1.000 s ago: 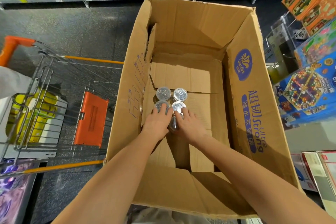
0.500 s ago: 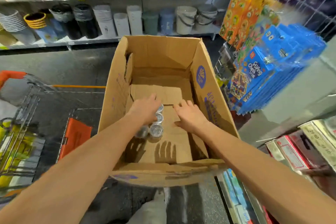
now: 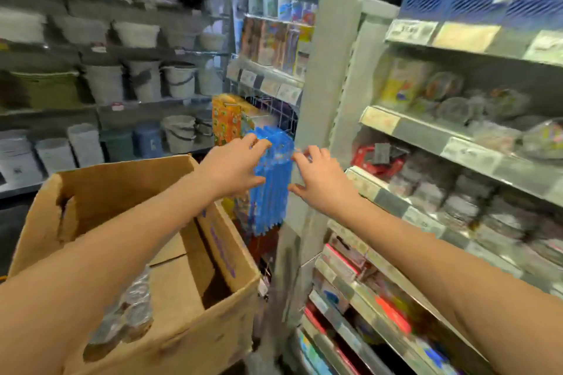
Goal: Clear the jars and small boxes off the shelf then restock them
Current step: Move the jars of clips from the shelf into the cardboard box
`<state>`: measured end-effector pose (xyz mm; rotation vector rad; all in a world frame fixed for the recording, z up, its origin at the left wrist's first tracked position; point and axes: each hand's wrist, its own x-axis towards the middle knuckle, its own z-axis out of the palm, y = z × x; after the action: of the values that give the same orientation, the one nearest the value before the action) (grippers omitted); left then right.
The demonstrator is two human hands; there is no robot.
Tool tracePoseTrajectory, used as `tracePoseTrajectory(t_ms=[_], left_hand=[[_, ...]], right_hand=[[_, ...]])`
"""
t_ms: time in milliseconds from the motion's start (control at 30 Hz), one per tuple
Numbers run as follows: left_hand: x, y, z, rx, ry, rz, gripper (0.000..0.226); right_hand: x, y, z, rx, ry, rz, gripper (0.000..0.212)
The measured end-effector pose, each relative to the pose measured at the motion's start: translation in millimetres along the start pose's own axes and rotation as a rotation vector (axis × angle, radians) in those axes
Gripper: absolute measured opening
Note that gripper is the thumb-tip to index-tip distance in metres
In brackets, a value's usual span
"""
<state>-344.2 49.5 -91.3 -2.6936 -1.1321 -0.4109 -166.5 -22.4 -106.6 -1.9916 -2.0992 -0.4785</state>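
Everything smeared by motion. On the right, shelves (image 3: 426, 218) with price strips along the edges, stocked with flat small boxes (image 3: 338, 260) low down and round clear tubs (image 3: 454, 106) higher up; labels unreadable. Straight ahead, a grey shelf post (image 3: 323, 85). On the wire rack (image 3: 274, 105) at its left, a hanging bunch of blue packs (image 3: 271, 192) with orange packs (image 3: 227, 119) just behind. Across the aisle at the back, rows of pale buckets (image 3: 179, 79) and bins on dark shelving.

Between the reaching arms and the shelves: the blue packs, directly ahead of both hands. Left hand (image 3: 234, 169) in front of their upper left edge, fingers loosely bent, thumb spread below, gripping nothing visible; touching the packs or not, impossible to tell through the blur. Right hand (image 3: 316, 181) just beside their right edge, fingers spread and slightly curled, empty.

Lower left, a big cardboard box (image 3: 213, 329), open at the top, flaps lying loose on its floor. Inside, at the near left corner, a cluster of jars (image 3: 134, 310) with shiny lids, partly hidden behind the left forearm; count unclear.

Half a second ago, both hands down inside the box, the left over the jars, the right flat on the cardboard floor. Now both lifted out and stretched toward the rack, with the view swung up and right from the box to the shelves. Jars left in the box.
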Motion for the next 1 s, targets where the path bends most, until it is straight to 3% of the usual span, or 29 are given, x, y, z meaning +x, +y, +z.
tracePoseTrajectory(t_ms=[400, 733, 1000], left_hand=[[114.4, 126.8, -42.9, -0.223, 0.259, 0.312, 0.058], [222.3, 183.8, -35.2, -0.266, 0.343, 0.475, 0.049], [289.3, 219.8, -33.0, -0.073, 0.356, 0.467, 0.037]], right_hand=[[-63.5, 133.9, -89.0, -0.175, 0.158, 0.359, 0.047], [-33.8, 185.1, -91.2, -0.315, 0.248, 0.401, 0.041], [-33.1, 223.4, -90.5, -0.467, 0.338, 0.462, 0.029]])
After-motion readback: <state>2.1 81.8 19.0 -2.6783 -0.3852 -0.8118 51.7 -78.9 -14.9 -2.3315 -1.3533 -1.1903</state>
